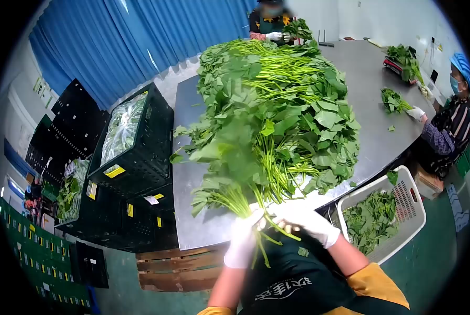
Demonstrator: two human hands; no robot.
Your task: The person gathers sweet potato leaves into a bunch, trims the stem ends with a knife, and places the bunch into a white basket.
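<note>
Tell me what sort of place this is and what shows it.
Likely a vegetable sorting or packing room: leafy greens heaped on a large metal table, dark crates stacked beside it, one with plastic-wrapped greens, and a gloved co-worker handling a bunch.

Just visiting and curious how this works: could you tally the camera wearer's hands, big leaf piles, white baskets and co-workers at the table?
Wearer's hands: 2 (left hand, right hand)
Big leaf pile: 1
White basket: 1
Co-workers: 2 (far person, right-side person)
Total: 6
</note>
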